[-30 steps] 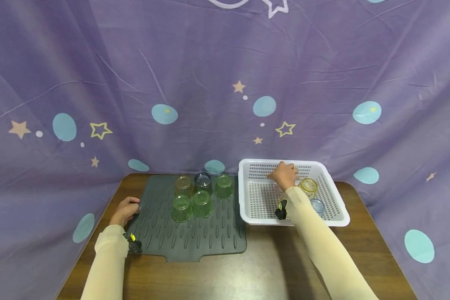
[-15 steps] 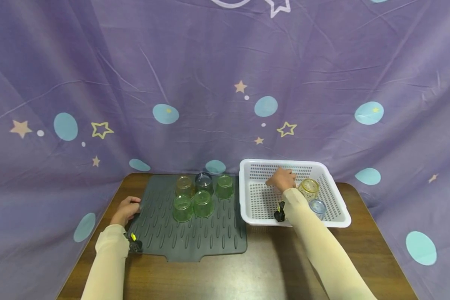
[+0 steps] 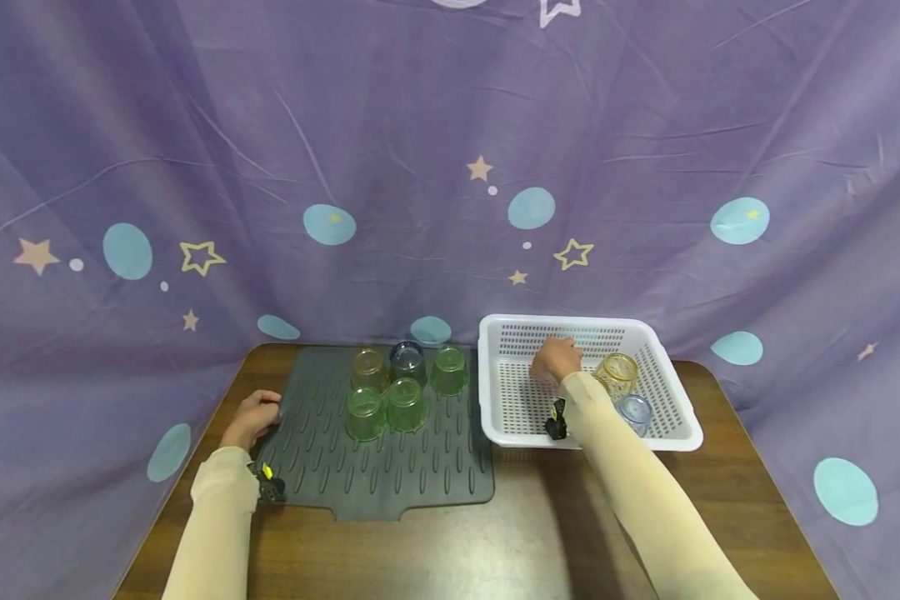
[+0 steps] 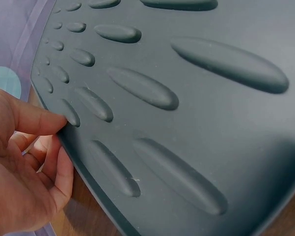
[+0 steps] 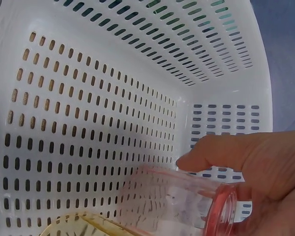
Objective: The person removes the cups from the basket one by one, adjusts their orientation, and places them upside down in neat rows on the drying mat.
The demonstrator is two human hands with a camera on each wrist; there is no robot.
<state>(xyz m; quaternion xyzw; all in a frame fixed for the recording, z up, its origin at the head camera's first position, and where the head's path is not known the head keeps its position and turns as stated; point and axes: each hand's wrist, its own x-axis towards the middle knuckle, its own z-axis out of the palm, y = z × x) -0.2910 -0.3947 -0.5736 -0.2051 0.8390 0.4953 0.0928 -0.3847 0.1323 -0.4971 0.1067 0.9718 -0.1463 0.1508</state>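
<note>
In the left wrist view, my left hand (image 4: 24,162) pinches the left edge of a dark grey ridged drying mat (image 4: 201,123), thumb on top and fingers underneath. My right hand (image 3: 557,358) is down inside a white slotted basket (image 3: 510,442). There it grips a clear pink glass (image 5: 172,201), the thumb along its side and the other fingers behind it. A yellow-tinted glass (image 3: 617,373) and a light blue glass (image 3: 635,412) sit to the right in the basket. Another yellow rim (image 5: 83,223) shows beside the pink glass in the right wrist view.
Several glasses stand upside down on the mat: green ones (image 3: 406,406), an amber one (image 3: 369,372) and a dark blue one (image 3: 408,363). Mat and basket lie side by side on a brown wooden table (image 3: 450,554). A purple patterned curtain (image 3: 420,150) hangs behind.
My right hand has gone lower into the basket and slightly left, its spread fingers closing in on the pink glass. The left hand stays at the mat's edge.
</note>
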